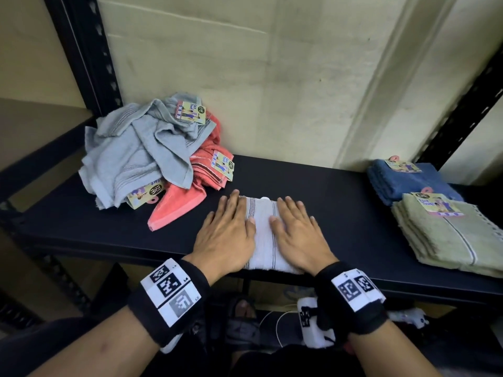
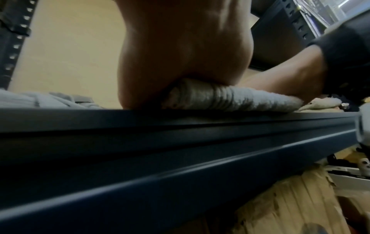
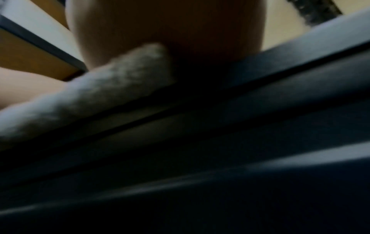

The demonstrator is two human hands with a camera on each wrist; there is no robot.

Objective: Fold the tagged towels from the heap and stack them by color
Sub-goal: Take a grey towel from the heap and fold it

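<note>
**Both palms flat on the folded grey towel at the shelf's front edge**

Your left hand (image 1: 226,235) and right hand (image 1: 296,235) lie side by side on the folded grey towel (image 1: 263,235), fingers straight and spread, pressing rather than gripping. The towel sits at the front edge of the dark shelf (image 1: 326,191), about midway along it, with its long axis running from you toward the wall, so your fingers point along its length. Its near end shows as a thick layered roll under your left palm in the left wrist view.

The heap (image 1: 141,153) of grey and coral towels is at the back left corner. The blue stack (image 1: 402,183) and the green stack (image 1: 449,238) stand at the right end, the green one nearer the front. No grey stack shows yet, so I judge this towel will start one. Bare shelf lies between your right hand and the green stack, and the right hand is nearer to it.
</note>
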